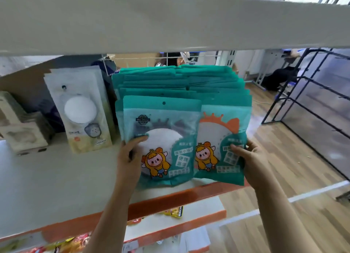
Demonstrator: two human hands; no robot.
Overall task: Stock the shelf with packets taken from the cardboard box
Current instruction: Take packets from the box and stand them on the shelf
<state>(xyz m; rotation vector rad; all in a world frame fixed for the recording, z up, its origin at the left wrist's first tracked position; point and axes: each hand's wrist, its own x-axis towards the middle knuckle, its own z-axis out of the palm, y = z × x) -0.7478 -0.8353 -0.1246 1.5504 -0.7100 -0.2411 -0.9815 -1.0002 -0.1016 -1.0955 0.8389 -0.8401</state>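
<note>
Two rows of teal packets with a cartoon figure stand upright on the white shelf [56, 178] with an orange front edge. My left hand [130, 158] grips the left side of the front left teal packet [162, 139], thumb on its face. My right hand [250, 158] holds the right side of the front right teal packet [219, 144], thumb across its front. Behind them, several more teal packets [180, 80] are stacked back toward a wire grid. The cardboard box is out of view.
Pale packets with a white round pad [81, 110] stand left of the teal rows, beige boxes [22, 135] further left. A shelf board [170, 19] hangs overhead. Lower shelves hold colourful snack packets [75, 243]. A black wire rack [312, 101] stands on the wooden floor to the right.
</note>
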